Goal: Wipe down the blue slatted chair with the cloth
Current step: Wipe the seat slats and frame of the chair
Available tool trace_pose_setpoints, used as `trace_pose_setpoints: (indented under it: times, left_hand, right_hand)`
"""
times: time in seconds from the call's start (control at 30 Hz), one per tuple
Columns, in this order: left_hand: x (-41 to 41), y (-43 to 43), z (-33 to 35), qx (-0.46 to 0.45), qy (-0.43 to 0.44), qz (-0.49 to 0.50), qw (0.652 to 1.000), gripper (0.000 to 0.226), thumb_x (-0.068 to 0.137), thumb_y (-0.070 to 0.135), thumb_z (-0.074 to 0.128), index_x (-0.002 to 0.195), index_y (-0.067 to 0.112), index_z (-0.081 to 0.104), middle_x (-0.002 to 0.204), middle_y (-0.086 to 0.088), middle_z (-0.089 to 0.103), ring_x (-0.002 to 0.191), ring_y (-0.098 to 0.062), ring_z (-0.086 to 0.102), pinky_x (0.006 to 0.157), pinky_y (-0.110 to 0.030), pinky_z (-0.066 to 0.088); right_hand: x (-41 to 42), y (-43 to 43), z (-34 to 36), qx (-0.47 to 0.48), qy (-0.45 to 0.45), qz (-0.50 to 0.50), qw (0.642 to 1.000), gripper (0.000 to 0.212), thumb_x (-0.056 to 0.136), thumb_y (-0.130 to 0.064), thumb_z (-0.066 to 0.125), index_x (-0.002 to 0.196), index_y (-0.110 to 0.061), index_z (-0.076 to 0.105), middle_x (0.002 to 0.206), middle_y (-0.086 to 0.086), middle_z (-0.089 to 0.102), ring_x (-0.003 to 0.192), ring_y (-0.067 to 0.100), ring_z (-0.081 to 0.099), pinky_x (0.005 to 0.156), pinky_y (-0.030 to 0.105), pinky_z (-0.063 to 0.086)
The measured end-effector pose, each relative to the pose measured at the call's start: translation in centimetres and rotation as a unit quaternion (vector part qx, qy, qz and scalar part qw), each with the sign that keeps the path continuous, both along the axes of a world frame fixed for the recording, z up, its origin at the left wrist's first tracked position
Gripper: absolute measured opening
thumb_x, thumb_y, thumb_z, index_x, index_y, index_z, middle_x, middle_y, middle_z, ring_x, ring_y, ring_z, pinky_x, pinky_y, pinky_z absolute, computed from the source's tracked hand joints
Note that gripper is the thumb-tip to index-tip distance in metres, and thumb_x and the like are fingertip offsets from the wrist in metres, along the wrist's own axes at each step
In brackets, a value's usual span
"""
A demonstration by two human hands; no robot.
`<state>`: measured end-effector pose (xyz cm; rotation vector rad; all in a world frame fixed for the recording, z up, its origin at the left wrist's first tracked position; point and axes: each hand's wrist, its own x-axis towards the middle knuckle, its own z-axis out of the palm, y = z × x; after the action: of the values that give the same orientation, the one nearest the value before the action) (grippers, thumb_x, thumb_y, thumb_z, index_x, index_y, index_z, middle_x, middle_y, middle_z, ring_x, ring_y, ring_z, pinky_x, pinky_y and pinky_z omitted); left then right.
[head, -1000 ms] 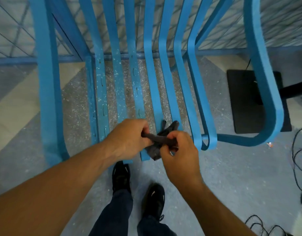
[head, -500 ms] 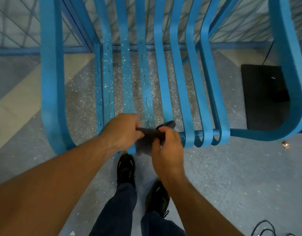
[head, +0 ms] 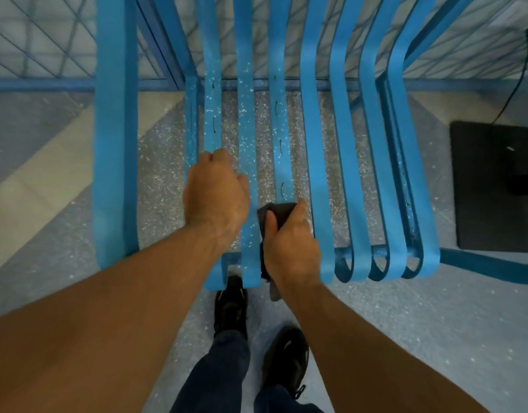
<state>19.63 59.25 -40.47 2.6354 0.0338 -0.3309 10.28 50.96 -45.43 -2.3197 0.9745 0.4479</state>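
Observation:
The blue slatted chair [head: 319,162] fills the upper view, its seat slats running toward me and curling under at the front edge. White specks and dark marks dot the left slats. My right hand [head: 289,248] presses a dark grey cloth [head: 279,214] onto a middle slat near the front edge; a tail of cloth hangs below the hand. My left hand [head: 216,195] rests on the left slats, fingers curled over one of them, apart from the cloth.
My two dark shoes [head: 231,305] stand on the grey speckled floor just before the chair. A black floor mat [head: 495,186] with a cable lies at the right. A blue mesh fence [head: 33,40] runs behind the chair.
My left hand has let go of the cloth and moved up onto the left slats. My right hand has carried the cloth alone onto a middle slat.

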Motion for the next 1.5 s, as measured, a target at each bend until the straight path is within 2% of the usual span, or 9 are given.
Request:
trace_pose_setpoints:
  times: [0.17,0.47,0.67,0.8,0.93,1.1,1.23,1.3,1.5]
  left_hand:
    - [1.0,-0.4,-1.0,0.022,-0.007,0.020,1.000,0.045,0.092,0.030,0.063,0.129,0.009,0.050,0.120,-0.010,0.054,0.107,-0.028,0.053,0.087,-0.042,0.051]
    - [1.1,0.1,-0.9,0.001,-0.004,0.065,0.998,0.045,0.095,0.030,0.057,0.134,0.009,0.046,0.131,-0.009,0.047,0.116,-0.025,0.047,0.093,-0.036,0.044]
    - [-0.4,-0.4,-1.0,-0.021,-0.024,0.016,0.999,0.039,0.096,0.032,0.056,0.128,0.011,0.055,0.124,-0.006,0.053,0.110,-0.022,0.052,0.088,-0.031,0.045]
    - [-2.1,-0.5,-1.3,-0.089,-0.001,0.028,0.996,0.030,0.098,0.031,0.053,0.122,0.015,0.061,0.113,-0.001,0.061,0.097,-0.014,0.058,0.083,-0.024,0.046]
    - [-4.0,-0.9,-1.5,-0.161,0.035,0.046,0.985,0.024,0.100,0.027,0.050,0.113,0.015,0.066,0.094,0.003,0.066,0.082,-0.011,0.061,0.073,-0.023,0.050]
    - [-7.1,-4.0,-1.6,-0.130,0.086,0.003,0.988,0.028,0.102,0.028,0.043,0.121,0.015,0.060,0.103,0.003,0.062,0.090,-0.013,0.061,0.070,-0.009,0.040]
    - [-8.5,-6.7,-2.5,-0.082,0.108,0.008,0.991,0.050,0.101,0.037,0.039,0.141,0.007,0.039,0.132,-0.011,0.052,0.113,-0.024,0.054,0.094,-0.034,0.049]
    - [-9.5,-8.1,-3.2,-0.044,0.131,0.012,0.990,0.068,0.101,0.042,0.036,0.152,0.002,0.015,0.153,-0.019,0.028,0.137,-0.031,0.035,0.112,-0.038,0.034]
    - [-8.9,-9.9,-5.6,0.000,0.089,0.023,0.996,0.069,0.102,0.041,0.031,0.151,-0.004,0.010,0.155,-0.025,0.021,0.134,-0.040,0.037,0.101,-0.050,0.043]
  right_hand:
    - [2.2,-0.8,-0.1,0.013,0.008,-0.029,0.999,0.052,0.099,-0.057,0.031,0.126,-0.013,0.042,0.109,0.011,0.065,0.094,0.035,0.064,0.076,0.043,0.052]
    - [0.0,-0.1,-0.1,0.011,-0.063,0.046,0.997,0.069,0.102,-0.043,0.037,0.156,-0.016,0.003,0.155,0.007,0.032,0.123,0.035,0.052,0.097,0.046,0.047]
    - [2.9,-1.1,-0.9,0.053,-0.030,-0.062,0.996,0.051,0.097,-0.057,0.038,0.126,-0.015,0.042,0.110,0.012,0.064,0.092,0.034,0.065,0.077,0.049,0.057]
    - [3.6,-1.1,-0.7,0.061,-0.050,-0.053,0.995,0.055,0.098,-0.055,0.038,0.131,-0.011,0.041,0.117,0.014,0.062,0.099,0.035,0.062,0.082,0.047,0.054]
    - [3.9,-3.9,0.9,0.206,-0.001,-0.025,0.978,0.051,0.102,-0.050,0.032,0.132,-0.013,0.048,0.116,0.013,0.064,0.103,0.028,0.062,0.090,0.042,0.051]
    - [5.4,-9.5,4.7,0.432,0.074,-0.136,0.888,0.023,0.103,-0.022,0.047,0.110,-0.008,0.063,0.107,0.018,0.070,0.094,0.026,0.067,0.095,0.043,0.052]
    - [5.7,-13.2,3.6,0.126,-0.051,0.061,0.989,0.026,0.102,-0.022,0.047,0.118,-0.010,0.063,0.096,0.008,0.070,0.085,0.024,0.067,0.076,0.033,0.056]
    - [5.0,-14.8,2.4,-0.042,-0.110,0.184,0.976,0.033,0.099,-0.027,0.047,0.124,-0.010,0.062,0.116,0.011,0.065,0.105,0.027,0.059,0.091,0.036,0.049]
    - [3.3,-17.1,-1.7,-0.095,-0.104,0.265,0.954,0.063,0.099,-0.048,0.042,0.149,-0.010,0.034,0.161,0.005,0.020,0.148,0.020,0.016,0.122,0.041,-0.003]
